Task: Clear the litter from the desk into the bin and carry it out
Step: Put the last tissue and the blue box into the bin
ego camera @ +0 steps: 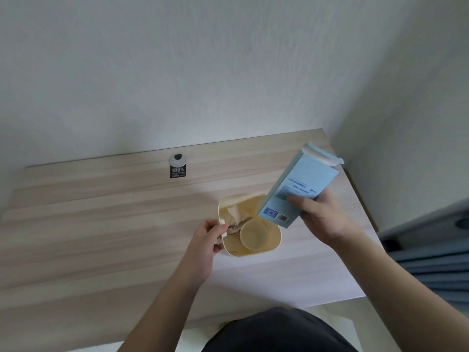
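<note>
A small cream bin stands on the light wooden desk, right of centre. Inside it lie a paper cup and crumpled paper. My left hand grips the white handle on the bin's left side. My right hand holds a light blue carton box, tilted, with its lower end over the bin's right rim and its opened flap pointing up and away.
A round cable grommet with a black "100%" sticker sits near the desk's back edge. White walls close the back and right. Grey-blue fabric lies beyond the desk's right edge.
</note>
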`<state>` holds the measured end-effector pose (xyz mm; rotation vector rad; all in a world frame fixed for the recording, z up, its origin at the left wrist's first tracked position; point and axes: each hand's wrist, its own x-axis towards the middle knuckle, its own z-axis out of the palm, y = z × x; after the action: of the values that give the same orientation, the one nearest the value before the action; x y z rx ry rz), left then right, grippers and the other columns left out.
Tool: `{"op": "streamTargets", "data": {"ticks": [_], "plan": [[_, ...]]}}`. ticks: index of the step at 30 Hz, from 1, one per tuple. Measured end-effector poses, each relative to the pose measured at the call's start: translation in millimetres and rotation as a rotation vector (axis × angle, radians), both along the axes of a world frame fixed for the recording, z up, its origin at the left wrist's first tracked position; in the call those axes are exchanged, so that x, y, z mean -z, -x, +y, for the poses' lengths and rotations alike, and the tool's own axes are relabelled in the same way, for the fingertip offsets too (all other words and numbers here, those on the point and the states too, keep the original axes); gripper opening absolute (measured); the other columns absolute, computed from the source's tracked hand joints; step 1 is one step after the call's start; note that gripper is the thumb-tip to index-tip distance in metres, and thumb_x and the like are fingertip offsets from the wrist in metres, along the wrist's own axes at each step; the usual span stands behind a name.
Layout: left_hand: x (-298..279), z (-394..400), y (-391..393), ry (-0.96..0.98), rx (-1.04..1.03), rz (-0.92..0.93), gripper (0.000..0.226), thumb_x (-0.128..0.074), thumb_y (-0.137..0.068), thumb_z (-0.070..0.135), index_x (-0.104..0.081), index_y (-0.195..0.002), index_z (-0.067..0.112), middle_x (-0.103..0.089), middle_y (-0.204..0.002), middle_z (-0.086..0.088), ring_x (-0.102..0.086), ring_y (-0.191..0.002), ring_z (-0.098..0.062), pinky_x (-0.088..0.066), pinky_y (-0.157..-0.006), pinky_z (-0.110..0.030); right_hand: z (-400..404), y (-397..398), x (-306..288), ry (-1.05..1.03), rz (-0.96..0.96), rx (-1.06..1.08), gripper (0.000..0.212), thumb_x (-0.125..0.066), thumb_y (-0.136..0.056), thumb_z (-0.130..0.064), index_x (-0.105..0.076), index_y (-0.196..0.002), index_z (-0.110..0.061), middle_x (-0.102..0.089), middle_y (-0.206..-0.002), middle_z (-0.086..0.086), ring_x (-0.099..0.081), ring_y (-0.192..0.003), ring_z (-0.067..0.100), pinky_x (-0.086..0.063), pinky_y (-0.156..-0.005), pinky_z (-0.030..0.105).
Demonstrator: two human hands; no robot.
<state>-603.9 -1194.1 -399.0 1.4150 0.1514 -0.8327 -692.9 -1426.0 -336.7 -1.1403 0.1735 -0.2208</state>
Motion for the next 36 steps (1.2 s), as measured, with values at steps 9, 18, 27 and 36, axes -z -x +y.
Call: {"op": "streamTargets", "data": {"ticks": [9, 18, 27, 36], "plan": [[-4.8, 20.5, 2.4, -0.021, 0.029, -0.036, 0.017, -0.054, -0.095, 0.007, -0.052, -0.108, -0.005, -0.055, -0.096, -0.017, -0.050, -0.088, -0.027, -0.039, -0.072, -0.037, 45.5, -24.7, 3.5, 0.266, 0.116, -0.126, 0.025, -0.066, -0.077, 0.000, -0.057, -0.096, -0.013, -0.063, -0.091, 0.002, -0.058, -0.080, 0.014, -0.048, -0.068, 0.022], [-5.0, 37.3, -5.1, 0.026, 0.048, -0.020, 0.028, -0.064, -0.086, 0.016, -0.054, -0.104, -0.002, -0.056, -0.088, -0.012, -0.053, -0.080, -0.021, -0.043, -0.065, -0.031, 62.6, -25.1, 18.4, 0.606, 0.142, -0.154, 0.037, -0.070, -0.075, 0.009, -0.051, -0.100, -0.011, -0.066, -0.108, 0.003, -0.065, -0.100, 0.016, -0.052, -0.083, 0.029], [0.3, 45.4, -10.8, 0.019, 0.025, 0.000, 0.031, -0.068, -0.072, 0.024, -0.056, -0.095, 0.007, -0.056, -0.089, -0.013, -0.051, -0.083, -0.025, -0.040, -0.064, -0.033, 59.3, -29.7, 4.0, 1.507, -0.057, -0.050, 0.041, -0.072, -0.075, 0.000, -0.066, -0.114, -0.009, -0.067, -0.099, 0.006, -0.063, -0.087, 0.025, -0.052, -0.074, 0.036], [2.8, 42.7, -14.8, 0.084, 0.042, -0.019, 0.027, -0.070, -0.071, 0.022, -0.056, -0.089, 0.009, -0.057, -0.080, -0.006, -0.052, -0.074, -0.018, -0.038, -0.069, -0.040, 83.4, -26.2, 7.3, 1.771, -0.053, 0.039, 0.031, -0.070, -0.056, 0.008, -0.068, -0.084, -0.007, -0.065, -0.079, 0.006, -0.060, -0.068, 0.028, -0.050, -0.053, 0.033]]}}
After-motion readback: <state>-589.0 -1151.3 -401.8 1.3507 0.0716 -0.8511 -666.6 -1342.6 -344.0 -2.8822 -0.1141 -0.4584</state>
